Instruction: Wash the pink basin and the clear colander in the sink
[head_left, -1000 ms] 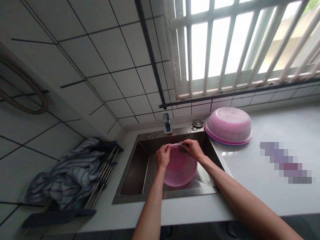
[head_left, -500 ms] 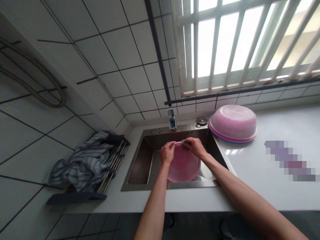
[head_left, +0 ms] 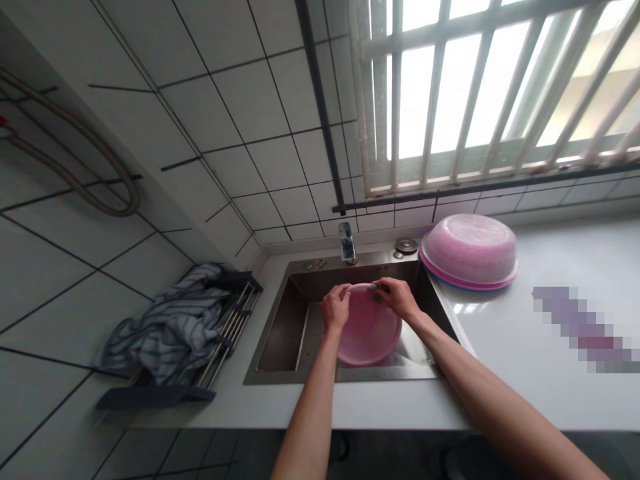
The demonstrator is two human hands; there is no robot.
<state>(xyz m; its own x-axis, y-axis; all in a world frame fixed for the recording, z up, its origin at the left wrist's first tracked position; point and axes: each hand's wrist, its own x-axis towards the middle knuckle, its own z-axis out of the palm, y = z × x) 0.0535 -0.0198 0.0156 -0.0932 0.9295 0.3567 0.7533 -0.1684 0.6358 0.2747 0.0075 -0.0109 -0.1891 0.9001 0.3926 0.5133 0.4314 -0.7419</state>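
A round pink basin (head_left: 370, 333) is held tilted inside the steel sink (head_left: 280, 340), its open side facing me. My left hand (head_left: 335, 308) grips the basin's far rim at the upper left, fingers closed over the edge. At the upper right of the rim, my right hand (head_left: 397, 297) is closed on a small dark greenish scrubbing pad (head_left: 381, 291), pressed against the rim. Most of the pad is hidden by the fingers. Behind the basin stands the faucet (head_left: 346, 241).
Upturned pink basins (head_left: 470, 250) are stacked on the white counter (head_left: 560, 260) to the right. A metal rack (head_left: 233, 330) with a striped cloth (head_left: 170, 327) lies at the left. A sink strainer (head_left: 406, 246) sits by the faucet. A blurred-out patch (head_left: 583, 327) covers something on the counter.
My right hand has slid slightly rightward along the basin's rim with the scrubbing pad. My left hand keeps its hold on the rim. The whole view has shifted a little.
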